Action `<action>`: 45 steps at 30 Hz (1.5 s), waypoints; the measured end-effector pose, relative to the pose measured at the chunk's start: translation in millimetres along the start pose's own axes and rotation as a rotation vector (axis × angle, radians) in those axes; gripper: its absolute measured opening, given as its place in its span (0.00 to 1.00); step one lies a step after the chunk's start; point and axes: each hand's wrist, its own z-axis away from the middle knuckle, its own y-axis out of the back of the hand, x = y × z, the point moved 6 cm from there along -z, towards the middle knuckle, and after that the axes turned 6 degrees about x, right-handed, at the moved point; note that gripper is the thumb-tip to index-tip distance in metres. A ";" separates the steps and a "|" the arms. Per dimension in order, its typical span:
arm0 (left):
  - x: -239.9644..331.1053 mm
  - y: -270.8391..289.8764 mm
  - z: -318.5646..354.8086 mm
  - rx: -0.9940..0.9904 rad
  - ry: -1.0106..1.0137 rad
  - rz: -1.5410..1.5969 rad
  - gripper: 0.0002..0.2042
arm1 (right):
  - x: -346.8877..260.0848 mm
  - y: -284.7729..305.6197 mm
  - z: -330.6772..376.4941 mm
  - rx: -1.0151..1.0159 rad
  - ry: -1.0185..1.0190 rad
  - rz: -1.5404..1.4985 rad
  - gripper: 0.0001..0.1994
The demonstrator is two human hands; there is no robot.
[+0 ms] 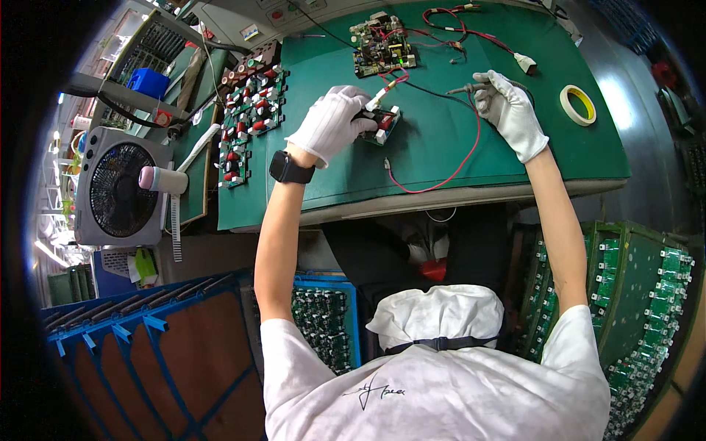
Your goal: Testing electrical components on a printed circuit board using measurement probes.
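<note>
My left hand (333, 121), in a white glove, grips a small circuit board (388, 126) with red and white parts on the green mat. A white connector (377, 98) on red wires sits at the board's upper edge; whether it is fully plugged in I cannot tell. Further back lies a larger circuit board (382, 50) crowded with components, wires running from it. My gloved right hand (509, 112) is closed around a thin grey probe-like tool (462, 90), its tip pointing left, apart from the small board. A loose pink-red wire (476, 143) loops between my hands.
Several small boards (254, 110) stand in rows at the mat's left. A tape roll (577, 105) and a white plug (525, 63) lie to the right. A fan (121, 187) stands at far left. Racks of green boards (665, 294) flank me below the table edge.
</note>
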 end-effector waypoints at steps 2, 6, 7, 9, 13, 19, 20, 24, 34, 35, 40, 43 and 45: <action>-5.2 -6.1 -1.0 -0.037 0.022 0.023 0.20 | -1.0 -0.1 5.0 0.023 0.002 0.040 0.22; -2.7 -5.8 9.4 0.071 -0.026 0.073 0.22 | -2.8 -4.7 13.2 -0.026 -0.035 -0.013 0.19; -1.2 -6.3 15.0 0.073 -0.006 0.067 0.24 | -2.6 -5.9 14.4 -0.038 -0.038 -0.013 0.19; 5.0 8.9 35.7 0.301 0.082 0.113 0.23 | -2.2 -8.0 15.4 -0.062 -0.045 -0.005 0.19; 48.2 26.2 82.8 0.492 0.111 0.115 0.25 | 0.6 -12.6 13.2 -0.093 -0.046 0.081 0.19; 100.2 -14.5 100.4 0.024 0.198 0.038 0.26 | 16.4 -36.3 3.7 -0.126 -0.084 0.168 0.19; 98.9 -15.1 98.7 0.045 0.187 0.027 0.24 | 19.2 -40.7 2.4 -0.118 -0.088 0.186 0.19; 89.6 -21.1 96.1 0.018 0.071 0.010 0.17 | 24.9 -50.5 1.6 -0.092 -0.114 0.326 0.19; 65.7 0.0 95.2 0.118 0.016 0.114 0.21 | 33.4 -44.4 -0.2 -0.019 -0.142 0.318 0.20; 69.6 -2.0 96.6 0.081 0.013 0.153 0.23 | 34.5 -44.9 -0.4 -0.025 -0.140 0.312 0.20; 78.5 -7.1 105.5 0.090 -0.019 0.113 0.21 | 35.2 -45.8 1.1 0.003 -0.121 0.325 0.20; 81.3 -13.3 113.3 0.135 -0.021 0.050 0.17 | 33.2 -45.8 2.2 0.029 -0.115 0.350 0.19; 85.5 -13.0 120.6 0.183 -0.067 0.011 0.15 | 33.0 -47.4 2.7 0.034 -0.117 0.352 0.19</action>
